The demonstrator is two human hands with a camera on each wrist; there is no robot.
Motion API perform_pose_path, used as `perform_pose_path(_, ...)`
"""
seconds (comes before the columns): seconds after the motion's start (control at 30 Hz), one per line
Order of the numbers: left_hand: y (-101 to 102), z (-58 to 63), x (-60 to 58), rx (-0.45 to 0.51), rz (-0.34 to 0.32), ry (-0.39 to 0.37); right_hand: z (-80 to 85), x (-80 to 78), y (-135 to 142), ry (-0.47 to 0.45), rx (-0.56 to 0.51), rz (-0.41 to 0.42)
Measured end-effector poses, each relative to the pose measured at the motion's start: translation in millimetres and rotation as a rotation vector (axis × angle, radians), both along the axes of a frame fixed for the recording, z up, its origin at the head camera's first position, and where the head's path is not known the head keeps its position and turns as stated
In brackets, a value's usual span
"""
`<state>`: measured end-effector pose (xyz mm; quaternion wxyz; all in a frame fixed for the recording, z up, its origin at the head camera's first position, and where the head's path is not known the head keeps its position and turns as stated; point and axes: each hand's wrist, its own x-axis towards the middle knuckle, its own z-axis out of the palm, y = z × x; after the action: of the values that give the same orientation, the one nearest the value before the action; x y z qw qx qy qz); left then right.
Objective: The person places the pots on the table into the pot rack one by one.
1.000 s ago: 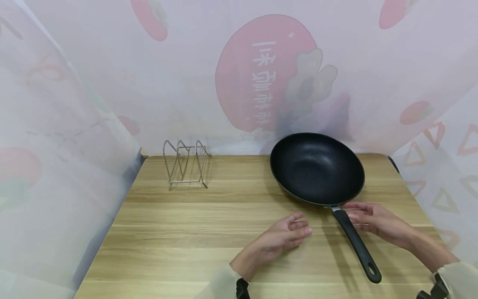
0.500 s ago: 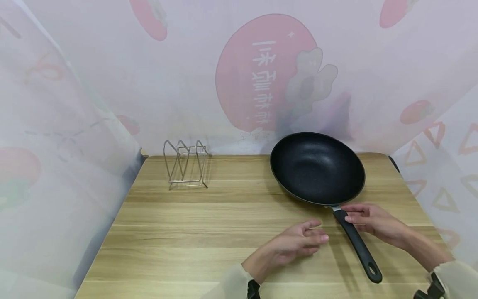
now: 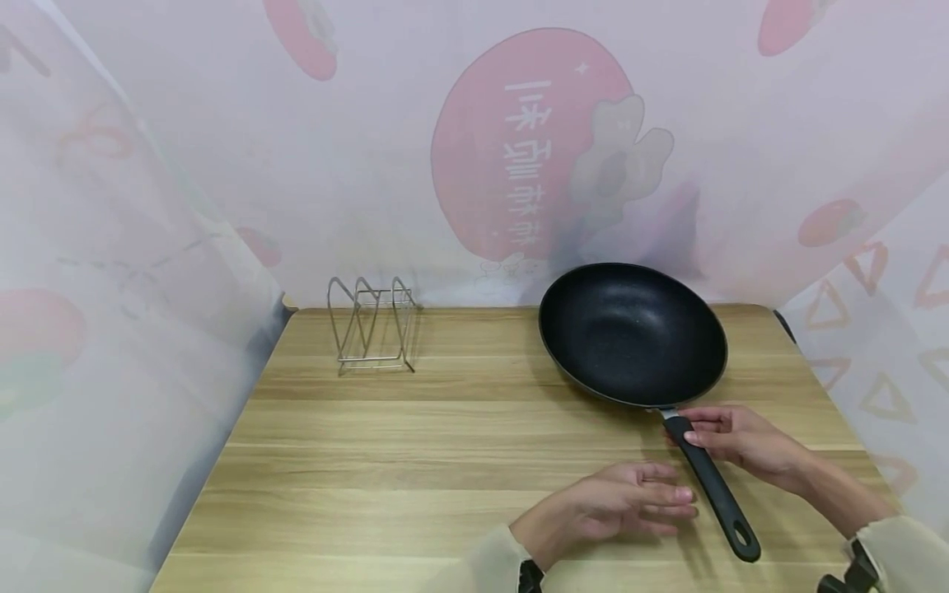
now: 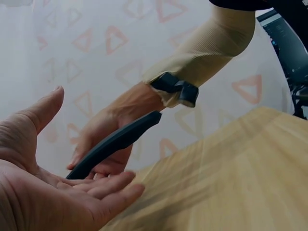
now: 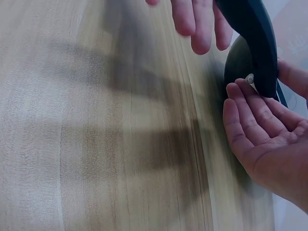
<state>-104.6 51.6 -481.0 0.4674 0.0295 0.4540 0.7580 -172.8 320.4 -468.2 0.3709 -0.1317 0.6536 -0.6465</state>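
A black frying pan (image 3: 630, 333) with deep, sloping sides sits at the back right of the table, its long black handle (image 3: 713, 486) pointing toward the front. My right hand (image 3: 749, 445) holds the handle close to the pan, thumb on top and fingers underneath; in the right wrist view those fingers (image 5: 252, 113) lie fairly straight below it. Left of the handle, my left hand (image 3: 615, 502) has its fingers spread and holds nothing. The left wrist view shows the left palm (image 4: 53, 197) facing up near the handle (image 4: 115, 144); contact there cannot be told.
A wire rack (image 3: 371, 325) with upright loops stands at the back left of the wooden table (image 3: 356, 461). A printed cloth (image 3: 356, 165) hangs behind the table and along both sides. Part of a screen (image 4: 288, 48) shows at the edge of the left wrist view.
My left hand has moved right and slightly toward the front, nearing the handle. My right thumb has come onto the handle, with fingers passing beneath. The pan has stayed put.
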Motion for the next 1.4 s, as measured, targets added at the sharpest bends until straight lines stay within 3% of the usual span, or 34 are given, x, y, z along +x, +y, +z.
perform_pose_path(0.23, 15, -0.4, 1.4, 0.097, -0.087, -0.044, -2.5, 0.2, 0, -0.008, -0.055, 0.007)
perform_pose_path(0.4, 24, 0.0, 3.4, 0.149, -0.089, -0.1, -3.9, 0.2, 0, -0.016, -0.08, -0.002)
perform_pose_path(0.63, 36, -1.1, 5.9, 0.153, -0.066, -0.176, -4.7, 0.0, -1, -0.04, -0.12, -0.017)
perform_pose_path(0.77, 43, -3.9, 5.3, 0.139, -0.049, -0.176, -4.6, 0.1, -2, -0.066, -0.151, -0.017)
perform_pose_path(1.1, 62, -8.7, 8.0, 0.095, 0.006, -0.095, -7.0, -1.2, -3, -0.069, -0.256, 0.025)
perform_pose_path(1.4, 60, -8.1, 8.0, 0.069, 0.034, -0.09, -8.8, -2.0, -7, -0.061, -0.253, 0.028)
